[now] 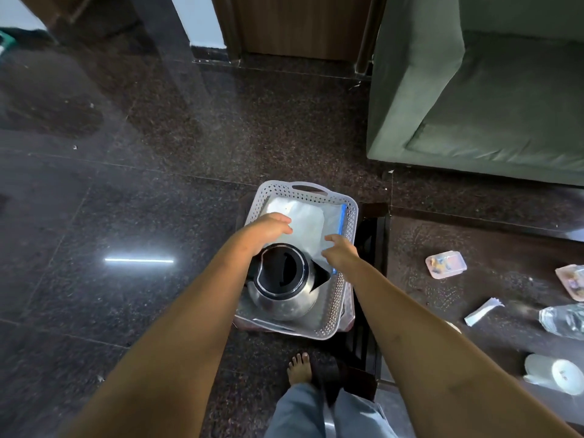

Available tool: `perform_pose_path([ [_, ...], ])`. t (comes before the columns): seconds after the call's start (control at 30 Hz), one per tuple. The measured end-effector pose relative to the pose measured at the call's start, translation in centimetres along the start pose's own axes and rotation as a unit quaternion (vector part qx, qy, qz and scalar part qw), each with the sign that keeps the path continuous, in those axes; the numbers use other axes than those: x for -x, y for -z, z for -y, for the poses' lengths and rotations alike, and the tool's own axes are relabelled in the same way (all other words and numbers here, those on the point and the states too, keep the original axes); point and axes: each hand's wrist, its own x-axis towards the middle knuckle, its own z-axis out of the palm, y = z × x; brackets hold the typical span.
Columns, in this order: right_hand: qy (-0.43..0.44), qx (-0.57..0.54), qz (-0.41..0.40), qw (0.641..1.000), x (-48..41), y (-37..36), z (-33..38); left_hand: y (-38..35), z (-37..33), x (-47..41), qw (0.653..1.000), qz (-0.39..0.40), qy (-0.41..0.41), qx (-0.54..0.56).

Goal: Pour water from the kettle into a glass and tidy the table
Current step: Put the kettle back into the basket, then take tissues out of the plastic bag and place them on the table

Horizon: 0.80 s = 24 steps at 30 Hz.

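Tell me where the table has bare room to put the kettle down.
Bare: the left part of the table, between its left edge and the small box, and the strip behind that box. Crowded: the right side, with a second box, a paper scrap, a bottle and a paper roll.

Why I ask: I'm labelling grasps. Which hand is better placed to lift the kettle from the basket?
Probably left: the left hand is at the handle side of the kettle, opposite the spout; the right hand hovers by the spout, a poor grip.
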Motion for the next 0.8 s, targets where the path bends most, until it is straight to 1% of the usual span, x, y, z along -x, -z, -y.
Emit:
perform_pose_path([
  [0.13, -0.024, 0.051, -0.012, 0.998, -2.9, -1.7, -0.3, -0.6, 0.7, -3.0, 0.999, 0.023, 0.011, -0.04],
  [0.27, -0.038, 0.086, -0.005, 0.996, -4.7, -2.8, -0.3, -0.5, 0.9, -4.8, 0.996, 0.05, 0.018, -0.075],
  [0.43, -0.062, 0.113, 0.005, 0.992, -6.1, -3.0, 0.2, 0.1, 1.0, -5.6, 0.997, 0.032, 0.023, -0.06],
  [0.5, -0.069, 0.106, -0.001, 0.992, -6.0, -3.0, 0.5, 0.1, 1.0, -5.4, 0.998, 0.034, 0.023, -0.053],
  [0.57, -0.068, 0.073, -0.019, 0.995, -5.5, -2.9, 0.7, 0.0, 0.7, -5.0, 0.998, 0.035, 0.02, -0.047],
  [0.63, -0.042, 0.021, -0.058, 0.997, -4.8, -2.2, 1.0, 0.0, 0.3, -4.3, 0.998, 0.035, 0.013, -0.04],
  [0.7, 0.028, -0.02, -0.104, 0.994, -3.8, -1.0, 1.8, 0.0, -0.4, -3.4, 0.999, 0.031, -0.002, -0.035],
  [0.8, 0.142, -0.041, -0.139, 0.979, -1.1, 1.6, 3.7, 0.0, -2.6, -0.9, 0.999, 0.018, -0.043, -0.007],
])
